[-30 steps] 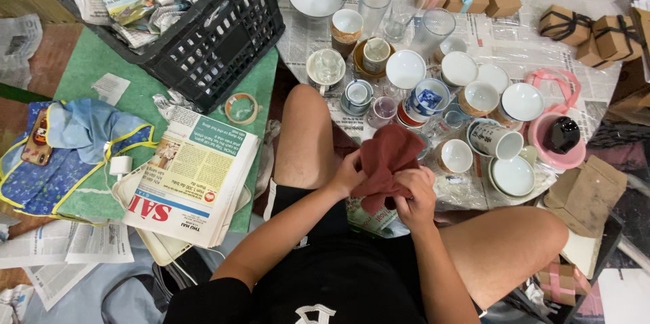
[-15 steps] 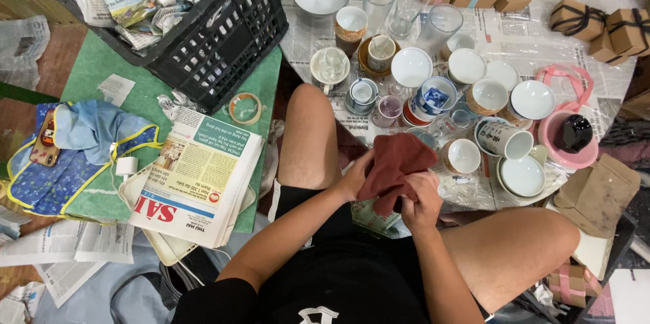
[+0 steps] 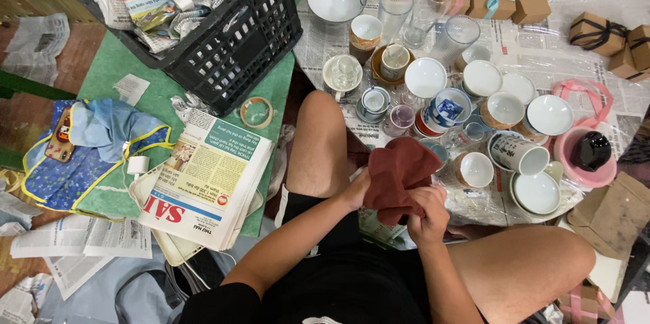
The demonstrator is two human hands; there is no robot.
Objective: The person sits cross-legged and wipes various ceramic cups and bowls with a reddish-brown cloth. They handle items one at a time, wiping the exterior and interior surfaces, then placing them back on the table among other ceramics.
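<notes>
I sit on the floor with bare knees apart. Both hands meet between my knees around a dark red cloth point(image 3: 399, 169). My left hand point(image 3: 357, 190) grips the cloth's left side. My right hand point(image 3: 428, 213) closes over its lower right part, fingers curled into the fabric. The cloth is bunched and may wrap something, but nothing inside shows. Just beyond the cloth stand several cups, the nearest a small white cup point(image 3: 475, 169) and a white mug lying on its side point(image 3: 520, 155).
Many cups, bowls and glasses point(image 3: 425, 77) crowd newspaper ahead. A black crate point(image 3: 233, 46) of crumpled newspaper stands upper left, a tape roll point(image 3: 256, 112) and stacked newspapers point(image 3: 206, 185) beside it. Brown gift boxes point(image 3: 529, 0) line the far right; a pink bucket point(image 3: 588, 156) sits right.
The hands have kept working the red cloth between the knees, shifting slightly lower and right in view; the cloth's folds have changed shape. Nothing else moved.
</notes>
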